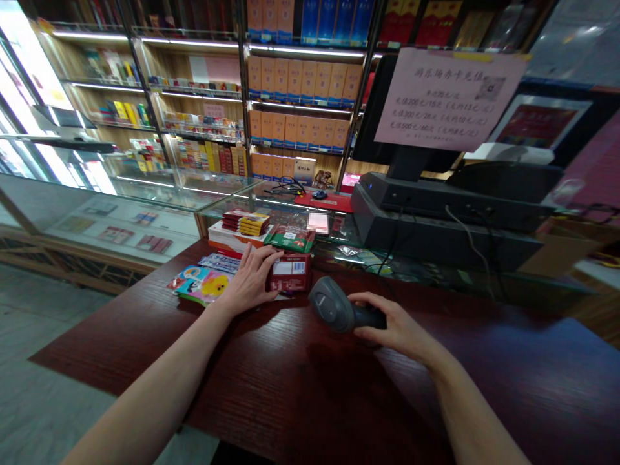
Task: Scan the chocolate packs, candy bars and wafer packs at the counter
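My left hand (249,279) grips a small red box (290,274) with a white label, tipped on its side on the dark wooden counter (300,387). My right hand (394,326) is wrapped round the handle of a grey barcode scanner (334,311), whose head faces the red box a little way to its right. Just behind the box lie a green packet (289,237) and a stack of red and yellow packs (247,222) on a white box. Colourful cartoon packets (198,284) lie left of my left hand.
A black till with a monitor (436,213) and a pink paper notice (448,97) stands at the back right, its cable trailing down. A glass display case (145,194) runs to the left. Shelves of boxed goods (300,90) fill the back wall.
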A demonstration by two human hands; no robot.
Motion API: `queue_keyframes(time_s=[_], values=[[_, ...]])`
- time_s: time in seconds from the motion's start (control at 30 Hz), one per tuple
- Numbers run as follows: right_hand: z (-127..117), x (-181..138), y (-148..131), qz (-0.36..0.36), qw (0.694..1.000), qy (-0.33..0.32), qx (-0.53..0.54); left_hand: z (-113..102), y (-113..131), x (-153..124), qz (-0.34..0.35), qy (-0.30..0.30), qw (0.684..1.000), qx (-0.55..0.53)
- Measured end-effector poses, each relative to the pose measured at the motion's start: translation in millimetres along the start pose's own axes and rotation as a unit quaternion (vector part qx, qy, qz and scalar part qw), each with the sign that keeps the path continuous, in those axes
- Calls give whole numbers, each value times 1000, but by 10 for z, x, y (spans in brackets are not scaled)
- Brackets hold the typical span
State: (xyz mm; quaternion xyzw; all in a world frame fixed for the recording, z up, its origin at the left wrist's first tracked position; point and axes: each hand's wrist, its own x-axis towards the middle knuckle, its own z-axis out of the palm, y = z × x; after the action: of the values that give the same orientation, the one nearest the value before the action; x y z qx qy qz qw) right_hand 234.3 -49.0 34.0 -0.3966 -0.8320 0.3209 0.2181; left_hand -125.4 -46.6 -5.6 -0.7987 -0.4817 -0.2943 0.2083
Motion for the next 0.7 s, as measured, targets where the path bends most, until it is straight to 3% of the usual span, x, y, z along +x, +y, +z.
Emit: queue_keyframes(time_s=[0.4,0.7], values=[[252,112,187,-15,994,-89,-58,-10,27,8,-2,13,1000,-5],[280,133,156,-16,990,-97,-99,-49,105,57,12,36,999,-10]])
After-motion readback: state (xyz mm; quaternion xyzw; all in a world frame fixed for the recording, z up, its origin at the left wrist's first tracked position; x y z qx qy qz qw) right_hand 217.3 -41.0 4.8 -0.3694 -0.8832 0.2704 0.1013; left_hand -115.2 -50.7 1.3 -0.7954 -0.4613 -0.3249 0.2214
